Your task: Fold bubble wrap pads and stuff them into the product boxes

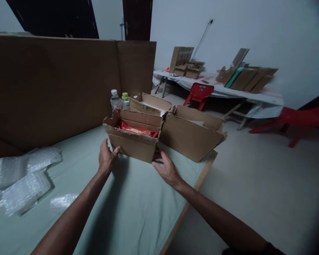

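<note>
1. The tabletop [138, 205], spread with a wrinkled pale green cloth, carries the nearby things; a wooden edge shows along its right side.
2. A brown cardboard panel [53, 88] stands upright at the far side of the cloth, creased near its right end.
3. Well apart, by the wall, a white-covered far tabletop [268, 109] bears small cardboard boxes [193, 73] and leaning cardboard sheets [244, 78].
4. A red chair [201, 89] stands before it, and a blurred second red chair [305, 118] shows at the right.
5. An open right box [191, 136] stands near the wooden edge, something pale inside it.
6. The open-topped front box [134, 146] sits between the two hands, just beside the right box.
7. Behind it is an open rear box [146, 109], also holding something pale.
8. Bubble wrap [26, 193] lies on the cloth to the left.
9. The left hand [106, 156] has its fingers spread about the front box's left corner, thumb at the front face. The right hand [168, 170] has its fingers spread at the lower right corner, partly hidden. Whether either grips cannot be told.
10. A red packet [138, 131] lies inside the front box.
11. Behind its left end stand a clear bottle [116, 101] with a white cap and a green-capped container [126, 102].
</note>
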A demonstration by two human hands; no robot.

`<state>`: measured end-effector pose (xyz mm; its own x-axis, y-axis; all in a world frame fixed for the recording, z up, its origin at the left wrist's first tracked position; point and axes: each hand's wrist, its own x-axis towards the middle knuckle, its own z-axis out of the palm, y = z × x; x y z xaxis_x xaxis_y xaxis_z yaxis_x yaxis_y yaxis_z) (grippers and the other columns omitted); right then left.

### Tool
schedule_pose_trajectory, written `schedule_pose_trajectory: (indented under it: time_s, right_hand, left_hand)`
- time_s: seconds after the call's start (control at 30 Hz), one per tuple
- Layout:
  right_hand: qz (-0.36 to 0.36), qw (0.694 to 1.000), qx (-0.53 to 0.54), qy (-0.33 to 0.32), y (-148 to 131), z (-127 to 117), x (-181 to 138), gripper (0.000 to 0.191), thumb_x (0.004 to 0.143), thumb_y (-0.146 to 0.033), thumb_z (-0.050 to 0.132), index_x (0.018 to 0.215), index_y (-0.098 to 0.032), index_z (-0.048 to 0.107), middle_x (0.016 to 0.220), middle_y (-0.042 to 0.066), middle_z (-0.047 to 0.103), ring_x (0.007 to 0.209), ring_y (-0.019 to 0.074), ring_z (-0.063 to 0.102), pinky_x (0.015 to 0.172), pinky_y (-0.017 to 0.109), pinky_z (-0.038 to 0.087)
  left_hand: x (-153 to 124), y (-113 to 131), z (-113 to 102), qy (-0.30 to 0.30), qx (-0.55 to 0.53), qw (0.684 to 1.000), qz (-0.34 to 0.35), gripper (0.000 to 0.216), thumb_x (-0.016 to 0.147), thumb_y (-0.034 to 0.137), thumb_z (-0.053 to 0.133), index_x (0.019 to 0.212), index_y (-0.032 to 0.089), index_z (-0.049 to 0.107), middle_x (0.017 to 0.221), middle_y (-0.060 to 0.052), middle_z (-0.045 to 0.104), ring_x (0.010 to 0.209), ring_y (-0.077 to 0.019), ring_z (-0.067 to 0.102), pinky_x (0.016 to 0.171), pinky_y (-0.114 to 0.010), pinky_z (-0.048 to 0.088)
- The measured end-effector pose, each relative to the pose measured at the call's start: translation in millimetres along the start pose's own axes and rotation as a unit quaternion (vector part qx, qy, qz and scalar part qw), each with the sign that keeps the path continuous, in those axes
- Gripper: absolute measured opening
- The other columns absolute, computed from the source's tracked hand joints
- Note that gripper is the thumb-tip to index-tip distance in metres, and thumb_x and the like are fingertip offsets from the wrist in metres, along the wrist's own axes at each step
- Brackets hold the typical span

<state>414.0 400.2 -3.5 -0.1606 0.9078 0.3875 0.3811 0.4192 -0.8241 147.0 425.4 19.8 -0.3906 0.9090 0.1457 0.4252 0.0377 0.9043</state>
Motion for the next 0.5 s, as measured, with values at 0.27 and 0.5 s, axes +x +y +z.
schedule_pose_trajectory:
  time_s: [0.27, 0.5]
  right_hand:
    - [0.025, 0.999, 0.001, -0.026, 22, 17, 42, 0.069, 0.081, -0.018, 0.06, 0.148, -0.023, 0.042, 0.142, 0.016, 0.048, 0.094, 0.0206, 0.068, 0.07, 0.034, 0.064]
    - [-0.002, 1.0, -0.005, -0.021, 42, 36, 52, 0.066, 0.081, -0.017, 0.059, 0.145, -0.022, 0.045, 0.15, 0.016, 0.043, 0.12, 0.0269, 0.06, 0.086, 0.04, 0.062]
  left_hand:
    - [33, -1, 45, -0.066, -0.036, 0.997, 0.025, 0.067, 0.078, 0.021, 0.065, 0.142, 0.023, 0.044, 0.138, -0.013, 0.058, 0.104, -0.0247, 0.068, 0.083, -0.038, 0.059]
    - [55, -4, 64, -0.131, -0.016, 0.99, 0.043, 0.08, 0.074, 0.015, 0.061, 0.15, 0.018, 0.037, 0.15, -0.016, 0.05, 0.114, -0.0284, 0.064, 0.087, -0.039, 0.058]
